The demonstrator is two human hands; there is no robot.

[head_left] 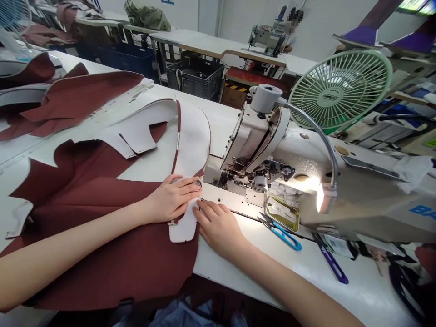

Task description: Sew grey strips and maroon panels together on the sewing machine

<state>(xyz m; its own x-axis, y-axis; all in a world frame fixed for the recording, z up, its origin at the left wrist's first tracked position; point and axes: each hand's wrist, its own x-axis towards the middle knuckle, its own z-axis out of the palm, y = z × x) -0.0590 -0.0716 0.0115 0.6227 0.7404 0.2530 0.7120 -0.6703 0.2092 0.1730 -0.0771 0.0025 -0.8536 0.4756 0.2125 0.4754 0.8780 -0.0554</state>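
Observation:
A maroon fabric panel (136, 259) with white backing spreads over the near side of the sewing table. On top of it, a long curved white-backed fabric strip (192, 145) with maroon edging runs down to a rounded end. My left hand (175, 197) lies across this strip, fingers stretched out and pressing it flat. At the strip's right edge is my right hand (220, 225), its fingertips and thumb closed on the edge; exactly what lies under the fingertips is partly hidden. The sewing machine head (255, 150) stands just beyond both hands, its needle area apart from the fabric.
Blue thread snips (284, 236), purple thread snips (332, 261) and a small metal tray (282, 213) lie right of my hands. A lit lamp (325, 200) hangs over the machine bed. Behind stand a green fan (340, 91) and a grey crate (195, 79). More maroon pieces (85, 97) lie left.

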